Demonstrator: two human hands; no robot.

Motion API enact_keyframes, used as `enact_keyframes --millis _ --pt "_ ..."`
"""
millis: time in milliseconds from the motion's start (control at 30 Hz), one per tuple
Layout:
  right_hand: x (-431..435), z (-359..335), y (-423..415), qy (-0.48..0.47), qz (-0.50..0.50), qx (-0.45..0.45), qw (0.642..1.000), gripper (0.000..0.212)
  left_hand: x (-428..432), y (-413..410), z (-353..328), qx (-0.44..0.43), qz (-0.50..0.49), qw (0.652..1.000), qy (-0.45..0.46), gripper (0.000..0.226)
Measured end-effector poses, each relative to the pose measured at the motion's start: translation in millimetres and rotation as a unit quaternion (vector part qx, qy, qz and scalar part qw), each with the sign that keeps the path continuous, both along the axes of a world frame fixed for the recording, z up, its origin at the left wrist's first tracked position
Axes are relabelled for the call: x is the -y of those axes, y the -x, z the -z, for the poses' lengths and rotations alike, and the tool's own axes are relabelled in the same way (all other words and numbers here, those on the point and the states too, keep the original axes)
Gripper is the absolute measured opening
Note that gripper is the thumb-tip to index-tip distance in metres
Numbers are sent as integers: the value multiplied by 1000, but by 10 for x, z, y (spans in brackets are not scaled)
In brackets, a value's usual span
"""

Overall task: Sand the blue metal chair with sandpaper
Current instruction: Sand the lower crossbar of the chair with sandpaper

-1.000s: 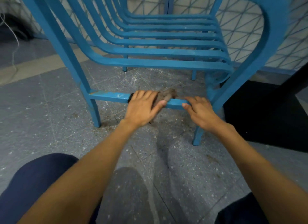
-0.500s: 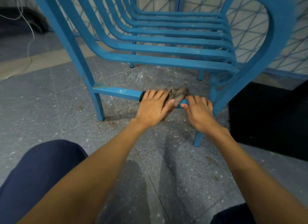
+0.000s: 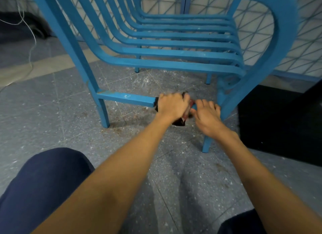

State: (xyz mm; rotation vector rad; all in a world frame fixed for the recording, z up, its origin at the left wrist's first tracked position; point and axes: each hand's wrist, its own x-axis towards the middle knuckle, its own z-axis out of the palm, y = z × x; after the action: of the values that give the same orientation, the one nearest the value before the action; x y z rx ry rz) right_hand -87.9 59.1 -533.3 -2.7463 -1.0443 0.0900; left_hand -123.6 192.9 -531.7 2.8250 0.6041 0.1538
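The blue metal chair (image 3: 174, 63) with a slatted seat stands in front of me on the floor. Its low front crossbar (image 3: 125, 97) runs between the two front legs. My left hand (image 3: 171, 106) is wrapped over the right part of that bar, clamping a dark brown sheet of sandpaper (image 3: 179, 122) around it. A flap of the sheet hangs below the bar. My right hand (image 3: 206, 114) rests on the bar just right of the left hand, fingers curled over it, thumb touching the sandpaper's edge.
The grey speckled floor (image 3: 52, 122) has brown dust under the bar. A black mat or block (image 3: 278, 122) lies to the right of the chair. A white wire (image 3: 29, 31) hangs at the far left. A mesh fence (image 3: 296, 42) stands behind. My knees show at the bottom.
Both hands have drawn together near the bar's right end. The left hand has closed more tightly over the sandpaper, and a flap now hangs below the bar.
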Motion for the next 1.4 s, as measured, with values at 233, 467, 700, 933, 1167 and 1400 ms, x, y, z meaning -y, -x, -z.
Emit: enact_keyframes --millis 233,467,700,933,1167,1400 --pt "24 -16 -15 10 -8 -4 1000 36 -704 623 246 73 124 989 -30 59" --pt "-13 -10 1 12 -3 -3 1000 33 -1035 560 39 -31 143 987 -68 100" --pt "-13 -58 -27 19 -2 -24 1000 32 -381 369 202 34 241 949 -200 67" --pt "21 -21 -41 0 -17 -24 1000 36 -1233 749 220 13 184 971 -155 55" --pt "-19 -41 -32 18 -9 -27 999 32 -513 464 164 -25 153 976 -152 56" --pt "14 -74 -33 3 -13 -37 999 33 -379 478 281 65 250 953 -158 64"
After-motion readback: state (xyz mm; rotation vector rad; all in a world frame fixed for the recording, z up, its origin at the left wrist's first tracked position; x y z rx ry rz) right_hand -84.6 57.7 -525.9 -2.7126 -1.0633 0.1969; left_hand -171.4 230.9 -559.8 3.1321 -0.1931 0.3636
